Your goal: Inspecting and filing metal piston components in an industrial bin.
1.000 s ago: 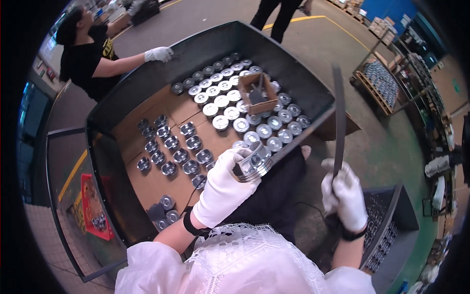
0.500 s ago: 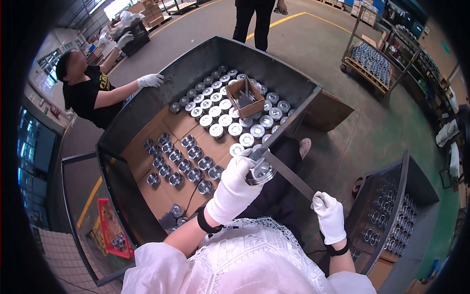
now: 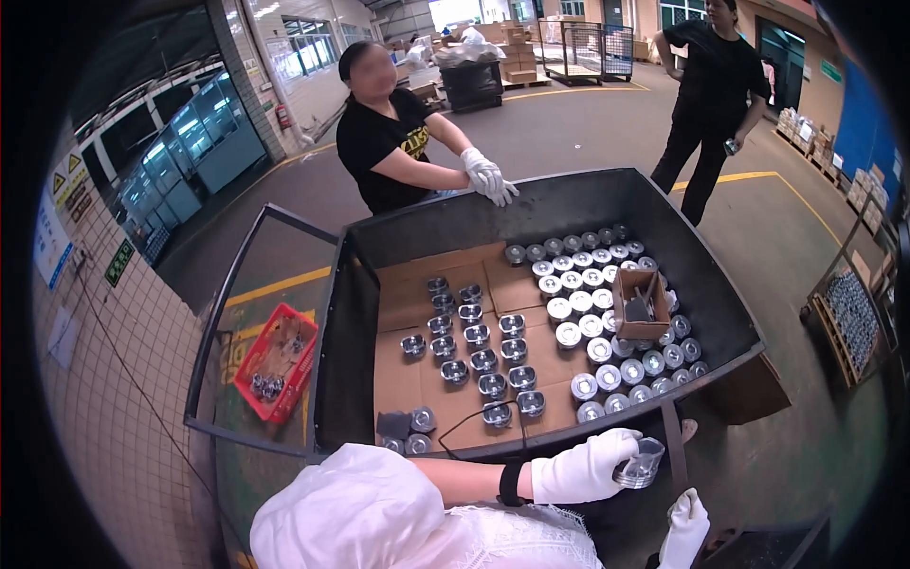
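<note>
My left hand (image 3: 592,469), in a white glove, is closed around a shiny metal piston (image 3: 641,465) just outside the near rim of a dark metal bin. My right hand (image 3: 686,522), also gloved, is shut on the lower end of a long flat file-like strip (image 3: 674,441). That strip stands upright to the right of the piston, with a small gap between them in the picture. Inside the bin, several pistons (image 3: 483,360) lie in loose rows on cardboard. More pistons (image 3: 568,335) stand crown up in tight rows on the right.
A small cardboard box (image 3: 642,328) with loose pieces sits on the standing pistons. The bin's dark rim (image 3: 569,438) runs beside my left arm. Left of it is a red basket (image 3: 284,379). One co-worker (image 3: 398,161) leans on the far rim; another person (image 3: 713,104) stands behind.
My view has swung left and up. The strip lay against the piston before and now shows apart from it. The co-worker's outstretched arm has come back, and both gloved hands meet at the rim.
</note>
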`<move>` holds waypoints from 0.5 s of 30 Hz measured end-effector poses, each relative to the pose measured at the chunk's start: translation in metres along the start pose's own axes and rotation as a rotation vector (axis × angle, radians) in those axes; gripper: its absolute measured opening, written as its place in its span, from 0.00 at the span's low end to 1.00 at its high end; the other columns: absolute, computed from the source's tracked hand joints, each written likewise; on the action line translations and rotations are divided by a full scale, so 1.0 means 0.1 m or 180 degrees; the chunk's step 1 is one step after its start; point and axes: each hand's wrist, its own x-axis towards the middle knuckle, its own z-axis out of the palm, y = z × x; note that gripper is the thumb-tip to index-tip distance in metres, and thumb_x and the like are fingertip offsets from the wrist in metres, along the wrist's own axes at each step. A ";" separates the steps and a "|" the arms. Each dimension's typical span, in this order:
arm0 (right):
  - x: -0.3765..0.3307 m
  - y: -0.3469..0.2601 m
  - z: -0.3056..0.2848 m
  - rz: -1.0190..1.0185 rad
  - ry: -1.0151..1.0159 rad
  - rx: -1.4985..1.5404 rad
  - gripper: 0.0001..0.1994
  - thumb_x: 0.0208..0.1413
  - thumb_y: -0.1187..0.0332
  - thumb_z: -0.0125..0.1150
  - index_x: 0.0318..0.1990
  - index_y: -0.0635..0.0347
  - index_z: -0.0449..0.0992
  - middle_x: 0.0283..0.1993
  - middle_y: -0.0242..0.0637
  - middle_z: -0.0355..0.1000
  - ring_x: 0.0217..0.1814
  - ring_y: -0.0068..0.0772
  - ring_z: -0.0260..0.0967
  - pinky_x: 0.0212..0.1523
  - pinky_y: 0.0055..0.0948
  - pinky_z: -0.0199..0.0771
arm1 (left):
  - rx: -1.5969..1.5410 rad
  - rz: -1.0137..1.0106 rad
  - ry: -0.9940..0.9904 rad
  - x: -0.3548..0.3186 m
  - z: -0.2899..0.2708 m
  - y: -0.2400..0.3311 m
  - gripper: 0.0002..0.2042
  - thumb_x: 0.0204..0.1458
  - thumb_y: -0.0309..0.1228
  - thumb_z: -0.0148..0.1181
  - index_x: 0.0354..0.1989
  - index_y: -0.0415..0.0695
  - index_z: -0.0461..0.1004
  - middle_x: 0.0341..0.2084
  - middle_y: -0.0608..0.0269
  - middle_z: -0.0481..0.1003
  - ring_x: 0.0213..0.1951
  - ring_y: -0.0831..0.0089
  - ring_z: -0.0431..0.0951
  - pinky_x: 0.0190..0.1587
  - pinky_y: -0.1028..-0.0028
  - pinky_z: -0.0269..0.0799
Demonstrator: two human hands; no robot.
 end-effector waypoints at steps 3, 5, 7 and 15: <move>0.01 -0.17 0.01 0.0329 0.0048 0.0509 0.20 0.71 0.57 0.52 0.38 0.68 0.78 0.29 0.34 0.71 0.31 0.25 0.66 0.34 0.26 0.69 | -0.0023 -0.0082 0.0144 -0.04 -0.09 -0.02 0.18 0.47 0.22 0.66 0.48 0.41 0.74 0.40 0.53 0.78 0.40 0.54 0.80 0.43 0.64 0.77; 0.02 -0.46 -0.08 0.0423 -0.0048 0.0424 0.20 0.72 0.56 0.52 0.35 0.67 0.76 0.27 0.31 0.67 0.30 0.24 0.62 0.32 0.27 0.65 | -0.0088 -0.0100 0.0225 -0.09 -0.06 -0.16 0.18 0.46 0.23 0.68 0.48 0.41 0.74 0.39 0.52 0.78 0.39 0.54 0.80 0.42 0.65 0.77; 0.02 -0.50 -0.11 0.0527 -0.0129 0.0352 0.22 0.72 0.56 0.51 0.31 0.65 0.74 0.25 0.29 0.64 0.28 0.22 0.58 0.29 0.27 0.61 | -0.0166 -0.0193 0.0180 -0.06 -0.04 -0.18 0.18 0.46 0.23 0.68 0.47 0.41 0.74 0.39 0.52 0.78 0.39 0.54 0.80 0.42 0.64 0.77; -0.11 -0.51 -0.03 0.1279 0.0186 0.0733 0.25 0.74 0.53 0.47 0.24 0.58 0.68 0.21 0.25 0.60 0.23 0.19 0.53 0.25 0.27 0.53 | -0.0255 -0.0459 0.0032 -0.10 0.01 -0.23 0.21 0.43 0.23 0.72 0.46 0.36 0.72 0.42 0.47 0.78 0.41 0.52 0.82 0.46 0.65 0.79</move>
